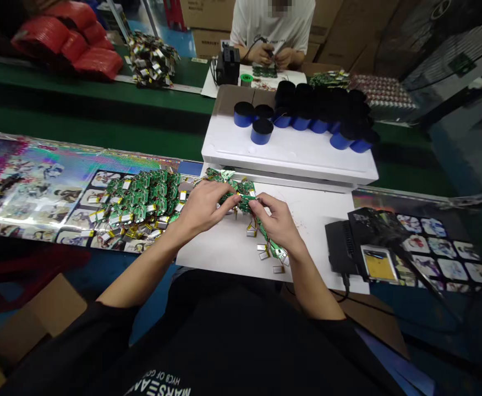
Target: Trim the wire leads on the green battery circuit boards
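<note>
A small green circuit board [247,203] is held between both hands above the white work surface [214,250]. My left hand [208,206] has its thumb and fingertips closed at the board's left end. At the other end, my right hand [274,221] pinches it between thumb and fingers. More green boards [228,176] lie just behind the hands, partly covered by them. Under and beside my right hand are further boards, with small silver battery cells [263,254] on wires. The fingers hide much of the held board.
To the left is a large pile of circuit boards with battery cells [142,198]. A white foam block [233,146] behind carries several blue-and-black cylinders [261,132]. On the right stands a black soldering station [340,247] with a yellow sponge tray [379,265]. Another person [272,27] works opposite.
</note>
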`<state>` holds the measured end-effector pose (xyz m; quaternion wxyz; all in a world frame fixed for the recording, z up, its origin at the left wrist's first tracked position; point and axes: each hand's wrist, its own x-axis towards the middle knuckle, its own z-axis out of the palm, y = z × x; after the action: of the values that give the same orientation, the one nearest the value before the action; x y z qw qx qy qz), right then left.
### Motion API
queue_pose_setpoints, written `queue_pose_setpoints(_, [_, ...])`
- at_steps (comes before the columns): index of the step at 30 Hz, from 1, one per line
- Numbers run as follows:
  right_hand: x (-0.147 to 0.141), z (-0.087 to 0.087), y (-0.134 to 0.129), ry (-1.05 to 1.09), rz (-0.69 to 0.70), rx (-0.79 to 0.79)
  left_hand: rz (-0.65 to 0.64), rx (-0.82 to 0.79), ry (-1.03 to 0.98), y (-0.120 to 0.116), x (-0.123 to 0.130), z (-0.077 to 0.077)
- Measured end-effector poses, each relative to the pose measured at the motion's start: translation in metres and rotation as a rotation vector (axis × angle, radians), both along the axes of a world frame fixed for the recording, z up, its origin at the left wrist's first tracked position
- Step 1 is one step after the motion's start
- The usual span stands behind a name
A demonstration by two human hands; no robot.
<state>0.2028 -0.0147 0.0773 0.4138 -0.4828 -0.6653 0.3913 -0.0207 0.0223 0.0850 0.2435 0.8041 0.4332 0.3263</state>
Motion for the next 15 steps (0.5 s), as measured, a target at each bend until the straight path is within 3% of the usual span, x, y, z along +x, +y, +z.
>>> queue_pose_setpoints(4, [-0.02,-0.01,0.016,0.435,0.1,-0.288,0.011,-0.318,-0.231,0.012,0.004,-0.003])
queue_pose_setpoints(7, [-0.029,-0.026,0.025,0.597,0.088,-0.404,0.054,-0.371,-0.444,0.021,-0.001,-0.01])
queue_pose_setpoints(10, [-0.031,-0.041,0.038,0.38,0.0,-0.251,0.206,-0.315,-0.398,0.034,-0.009,-0.016])
queue_pose_setpoints(12, [-0.031,-0.046,0.049,0.217,0.005,-0.174,0.278,-0.238,-0.224,0.046,-0.013,-0.02])
queue_pose_setpoints(15, [-0.024,-0.042,0.06,-0.002,0.046,-0.054,0.265,-0.067,0.113,0.064,-0.014,-0.029])
